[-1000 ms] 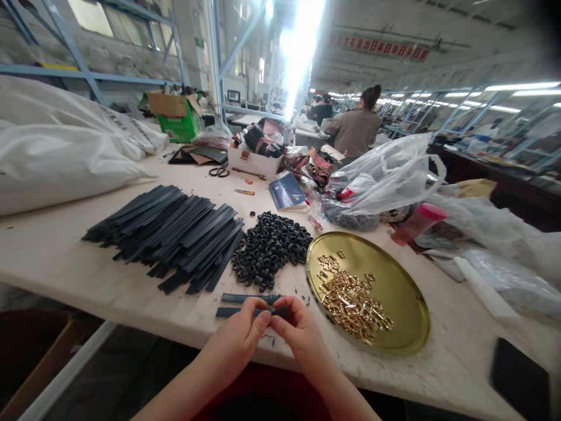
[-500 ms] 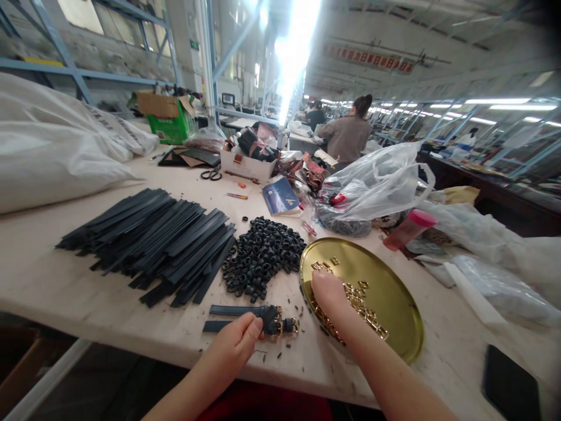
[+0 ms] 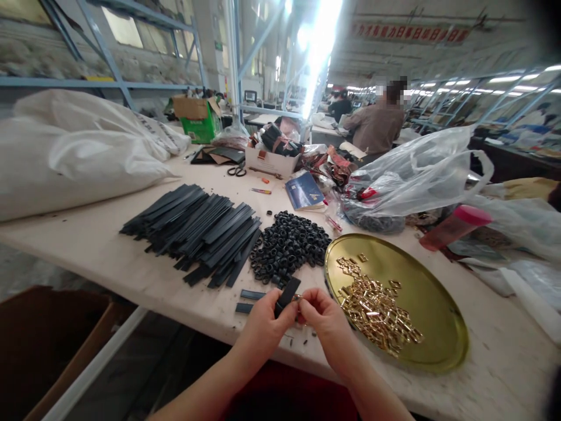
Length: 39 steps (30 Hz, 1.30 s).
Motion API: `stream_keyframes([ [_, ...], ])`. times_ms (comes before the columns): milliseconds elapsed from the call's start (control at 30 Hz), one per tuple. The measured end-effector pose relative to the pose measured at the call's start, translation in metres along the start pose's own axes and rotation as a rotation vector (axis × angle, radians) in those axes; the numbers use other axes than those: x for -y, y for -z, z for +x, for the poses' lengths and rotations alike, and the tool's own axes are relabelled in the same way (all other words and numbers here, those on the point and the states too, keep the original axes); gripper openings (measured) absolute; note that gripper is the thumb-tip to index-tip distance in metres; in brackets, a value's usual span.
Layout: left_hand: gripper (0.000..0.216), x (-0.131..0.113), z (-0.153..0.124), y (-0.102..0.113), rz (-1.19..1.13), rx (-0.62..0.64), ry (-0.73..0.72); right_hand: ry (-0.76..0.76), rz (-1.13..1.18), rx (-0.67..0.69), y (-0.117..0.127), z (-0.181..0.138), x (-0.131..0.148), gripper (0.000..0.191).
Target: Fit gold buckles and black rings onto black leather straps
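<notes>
With the left hand (image 3: pixel 265 318) I keep a closed grip on a black strap (image 3: pixel 289 293) over the desk (image 3: pixel 87 234); the right hand (image 3: pixel 326 321) pinches a gold buckle (image 3: pixel 297 297) beside it. Fingers mask most of the buckle, so I can't tell whether it's threaded. Two flat straps (image 3: pixel 251 294) disappear behind the left hand.

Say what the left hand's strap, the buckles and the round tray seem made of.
Strap: leather or imitation leather, probably; dark, fairly matte surface.
Buckles: likely metal, polished gold finish, with bright glints.
Round tray: probably metal, smooth gold finish with soft reflections, though coated plastic is possible.
</notes>
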State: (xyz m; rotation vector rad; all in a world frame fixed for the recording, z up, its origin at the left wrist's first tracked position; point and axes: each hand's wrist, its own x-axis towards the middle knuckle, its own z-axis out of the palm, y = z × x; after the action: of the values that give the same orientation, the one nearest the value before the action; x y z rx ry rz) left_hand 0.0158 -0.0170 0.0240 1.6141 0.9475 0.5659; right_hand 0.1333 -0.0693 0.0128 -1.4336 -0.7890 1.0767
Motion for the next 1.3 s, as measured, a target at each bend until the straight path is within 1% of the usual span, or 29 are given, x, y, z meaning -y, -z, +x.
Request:
stream_keyframes([
  [67,0.027,0.001,-0.008,0.001,0.069,-0.040,-0.003,-0.007,0.087,-0.034,-0.010,-0.004,-0.005,0.020],
  [100,0.028,0.002,-0.011,0.003,0.107,-0.048,-0.004,-0.012,0.105,-0.030,-0.013,-0.005,-0.007,0.019],
  [200,0.028,0.006,-0.019,0.008,0.204,-0.056,0.000,-0.051,0.084,0.051,-0.013,-0.006,-0.008,0.014],
  [267,0.026,0.008,-0.020,0.012,0.220,-0.057,0.001,-0.055,-0.018,0.126,-0.010,-0.009,-0.006,0.014],
  [300,0.025,0.009,-0.019,0.014,0.213,-0.054,0.002,-0.026,-0.089,0.165,-0.008,-0.011,-0.005,0.018],
  [367,0.025,0.011,-0.017,0.018,0.190,-0.033,0.010,0.084,-0.233,0.238,-0.002,-0.016,-0.003,0.024],
  [433,0.025,0.011,-0.016,0.021,0.150,0.027,0.004,0.197,-0.328,0.296,0.002,-0.021,-0.002,0.020],
  [467,0.025,0.011,-0.016,0.022,0.121,0.070,0.001,0.218,-0.344,0.305,0.004,-0.023,-0.003,0.016],
  [500,0.025,0.010,-0.017,0.023,0.083,0.124,0.009,0.208,-0.335,0.302,0.005,-0.025,-0.004,0.011],
  [567,0.026,0.008,-0.019,0.023,-0.013,0.252,0.074,0.135,-0.253,0.269,0.005,-0.027,-0.008,0.007],
  [633,0.030,0.007,-0.022,0.022,-0.108,0.357,0.161,0.042,-0.112,0.232,0.004,-0.027,-0.012,0.016],
  [667,0.032,0.007,-0.023,0.022,-0.144,0.381,0.187,0.005,-0.042,0.217,0.003,-0.027,-0.014,0.020],
  [700,0.033,0.008,-0.024,0.023,-0.166,0.379,0.194,-0.025,0.025,0.197,0.002,-0.026,-0.014,0.022],
  [767,0.032,0.009,-0.026,0.025,-0.134,0.329,0.167,-0.082,0.176,0.115,0.001,-0.024,-0.015,0.025],
  [867,0.027,0.010,-0.029,0.028,0.063,0.255,0.061,-0.216,0.444,-0.017,-0.003,-0.023,-0.014,0.028],
  [933,0.026,0.009,-0.032,0.029,0.194,0.259,-0.026,-0.322,0.560,-0.031,-0.006,-0.024,-0.014,0.031],
  [1000,0.027,0.006,-0.034,0.027,0.257,0.287,-0.067,-0.379,0.570,-0.003,-0.012,-0.027,-0.017,0.031],
  [1033,0.027,0.005,-0.034,0.026,0.260,0.302,-0.069,-0.367,0.535,0.006,-0.014,-0.029,-0.019,0.029],
  [1067,0.024,0.004,-0.035,0.024,0.248,0.310,-0.061,-0.321,0.468,0.007,-0.016,-0.031,-0.021,0.026],
  [1167,0.009,0.003,-0.034,0.022,0.178,0.290,-0.005,-0.046,0.169,-0.034,-0.018,-0.036,-0.024,0.016],
  [1233,0.006,0.003,-0.034,0.022,0.113,0.297,0.038,0.092,0.001,-0.053,-0.016,-0.038,-0.023,0.012],
  [1300,0.014,0.004,-0.033,0.022,0.020,0.342,0.091,0.114,-0.069,-0.050,-0.013,-0.037,-0.021,0.017],
])
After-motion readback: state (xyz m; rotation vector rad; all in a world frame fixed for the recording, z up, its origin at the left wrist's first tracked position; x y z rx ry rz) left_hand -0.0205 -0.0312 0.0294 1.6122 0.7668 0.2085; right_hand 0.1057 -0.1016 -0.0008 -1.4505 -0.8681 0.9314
